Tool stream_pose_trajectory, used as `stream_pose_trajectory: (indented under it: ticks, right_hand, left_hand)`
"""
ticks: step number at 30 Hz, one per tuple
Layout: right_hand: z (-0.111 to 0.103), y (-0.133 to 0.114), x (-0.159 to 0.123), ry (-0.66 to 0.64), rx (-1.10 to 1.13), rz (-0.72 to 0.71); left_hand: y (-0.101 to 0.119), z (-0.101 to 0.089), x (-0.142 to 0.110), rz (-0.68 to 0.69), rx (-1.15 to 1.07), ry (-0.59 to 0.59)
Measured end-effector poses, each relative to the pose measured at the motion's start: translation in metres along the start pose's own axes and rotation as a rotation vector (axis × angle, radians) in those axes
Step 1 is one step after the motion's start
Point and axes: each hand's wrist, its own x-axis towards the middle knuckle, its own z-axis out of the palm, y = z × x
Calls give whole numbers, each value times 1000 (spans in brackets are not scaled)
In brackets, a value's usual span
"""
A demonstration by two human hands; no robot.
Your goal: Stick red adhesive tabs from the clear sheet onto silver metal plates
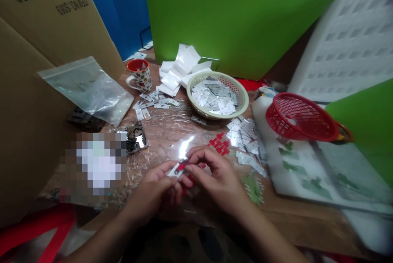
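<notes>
Between the fingers of my left hand [162,183] is a small white-silver plate [173,171], tilted up toward me. My right hand [213,168] pinches a small red piece [181,166] with a dark end, and this piece lies against the plate. Fingertips hide part of both items. Just beyond my right hand, red flat pieces [220,144] are laid out on the table. A pile of silver-white plates [246,136] lies to their right, and a green piece with a jagged edge [254,188] is near my right forearm.
A cream basket [245,103] holds many plates. Loose plates [156,101] lie left of it, near a patterned mug [143,80] and a clear bag [95,91]. A tray of dark metal parts [144,144] stands left. At right, a red basket [302,119] rests on white foam [264,132].
</notes>
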Motion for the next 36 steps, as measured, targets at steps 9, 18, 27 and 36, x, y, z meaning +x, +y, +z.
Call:
stream_pose_trajectory:
  ticks: [9,18,27,36]
  right_hand:
    - [-6,0,-12,-39,-233,-85]
    - [-5,-9,-13,-78,-358,-131]
    - [-4,-7,-12,-110,-368,-123]
    - [-5,-7,-12,-111,-367,-127]
  left_hand:
    - [-4,6,4,-57,67,24]
    - [-4,8,1,-67,63,25]
    - [-3,8,0,-69,71,24]
    - [-2,9,-1,-50,72,14]
